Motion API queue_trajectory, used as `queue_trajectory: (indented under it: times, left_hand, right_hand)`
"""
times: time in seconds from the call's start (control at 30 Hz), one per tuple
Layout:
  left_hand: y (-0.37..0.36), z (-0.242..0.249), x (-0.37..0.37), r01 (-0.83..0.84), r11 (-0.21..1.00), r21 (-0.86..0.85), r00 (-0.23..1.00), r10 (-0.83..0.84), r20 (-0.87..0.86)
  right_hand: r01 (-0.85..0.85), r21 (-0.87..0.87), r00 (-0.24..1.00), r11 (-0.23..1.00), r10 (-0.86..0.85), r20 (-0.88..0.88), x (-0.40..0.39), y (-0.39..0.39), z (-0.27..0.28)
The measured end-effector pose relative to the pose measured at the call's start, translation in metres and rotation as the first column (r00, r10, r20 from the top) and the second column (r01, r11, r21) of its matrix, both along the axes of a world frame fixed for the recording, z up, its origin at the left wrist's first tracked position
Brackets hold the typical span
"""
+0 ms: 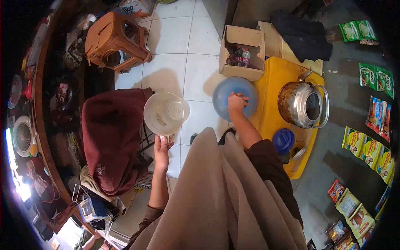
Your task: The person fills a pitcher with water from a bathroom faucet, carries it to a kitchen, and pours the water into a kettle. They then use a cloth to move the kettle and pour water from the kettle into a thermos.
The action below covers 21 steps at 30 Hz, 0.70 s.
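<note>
My left hand (161, 152) is closed around the handle of a clear plastic pitcher (153, 109). Its wide mouth faces up at me, and a little pale residue or liquid shows at the bottom. Over a round, translucent blue bowl (221, 96) is my right hand (238, 103), with its fingers curled together. Whatever those fingers pinch, if anything, is too small to make out. The bowl sits beside a yellow box-like surface (266, 93), to the right of the pitcher.
A dented metal kettle (287, 106) and a blue lid (283, 141) rest on the yellow surface. Behind the bowl is a cardboard box (246, 35) with bottles. A brown stool (104, 39) and maroon cloth (110, 137) are at left; sachets (371, 152) hang at right.
</note>
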<state>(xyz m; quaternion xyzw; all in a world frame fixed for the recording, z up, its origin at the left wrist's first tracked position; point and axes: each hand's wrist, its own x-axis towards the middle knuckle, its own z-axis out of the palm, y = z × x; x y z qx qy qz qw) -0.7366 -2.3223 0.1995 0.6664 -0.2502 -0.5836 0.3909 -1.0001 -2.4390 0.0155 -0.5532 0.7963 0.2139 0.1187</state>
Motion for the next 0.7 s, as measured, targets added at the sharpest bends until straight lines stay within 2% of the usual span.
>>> queue_trajectory:
  times: [0.1, 0.17, 0.2, 0.23, 0.27, 0.3, 0.33, 0.37, 0.4, 0.47, 0.5, 0.6, 0.67, 0.7]
  left_hand:
    - [-0.004, 0.0, 0.004, 0.016, 1.0, -0.003, 1.0, -0.016, -0.019]
    - [-0.004, 0.0, 0.008, 0.056, 0.998, -0.032, 0.998, -0.058, -0.039]
    - [-0.003, 0.001, 0.005, 0.046, 0.999, -0.03, 0.998, -0.047, -0.045]
    - [-0.005, 0.003, 0.001, 0.0, 1.0, -0.027, 1.0, 0.0, -0.022]
    - [-0.008, 0.003, -0.002, -0.05, 0.998, -0.031, 0.999, 0.05, 0.002]
    - [-0.01, 0.002, -0.005, -0.062, 0.997, -0.04, 0.998, 0.063, 0.022]
    - [-0.009, -0.002, -0.004, -0.079, 0.996, -0.047, 0.997, 0.08, 0.018]
    - [-0.009, -0.007, 0.001, -0.021, 0.998, -0.062, 0.999, 0.023, 0.033]
    - [-0.007, -0.012, 0.003, 0.036, 0.997, -0.07, 0.998, -0.033, 0.051]
    - [-0.012, -0.014, -0.002, -0.002, 0.997, -0.08, 0.999, 0.006, 0.049]
    - [-0.012, -0.016, -0.003, -0.016, 0.996, -0.089, 0.998, 0.021, 0.051]
    - [-0.008, -0.032, -0.004, -0.037, 0.996, -0.083, 0.998, 0.04, 0.038]
    - [-0.007, -0.044, 0.003, 0.082, 0.996, -0.033, 0.997, -0.083, -0.008]
    - [-0.007, -0.046, 0.001, 0.084, 0.996, -0.011, 0.996, -0.084, -0.01]
  right_hand:
    - [-0.065, -0.024, 0.996, 0.998, 0.064, -0.062, -0.008, 0.0, 0.01]
    - [-0.247, 0.083, 0.929, 0.966, 0.211, 0.305, -0.031, -0.004, 0.018]
    - [-0.256, 0.087, 0.928, 0.963, 0.22, 0.3, -0.041, -0.004, 0.024]
    - [-0.511, -0.056, 0.799, 0.858, 0.498, 0.336, -0.051, -0.006, 0.033]
    - [-0.716, -0.205, 0.595, 0.668, 0.736, 0.323, -0.056, -0.011, 0.039]
    - [-0.729, -0.209, 0.583, 0.652, 0.751, 0.31, -0.058, -0.018, 0.041]
    - [-0.681, -0.187, 0.604, 0.709, 0.687, 0.405, -0.058, -0.022, 0.039]
    - [-0.63, -0.155, 0.616, 0.761, 0.61, 0.498, -0.058, -0.026, 0.034]
    - [-0.641, -0.154, 0.605, 0.752, 0.619, 0.5, -0.059, -0.03, 0.026]
    - [-0.631, -0.249, 0.562, 0.735, 0.653, 0.507, -0.061, -0.027, 0.005]
    - [-0.635, -0.239, 0.554, 0.735, 0.649, 0.521, -0.061, -0.027, -0.004]
    - [-0.664, -0.165, 0.566, 0.729, 0.635, 0.526, -0.063, -0.026, 0.006]
    - [-0.64, -0.187, 0.606, 0.745, 0.639, 0.473, -0.057, -0.029, 0.023]
    - [-0.637, -0.187, 0.61, 0.748, 0.637, 0.47, -0.06, -0.03, 0.021]
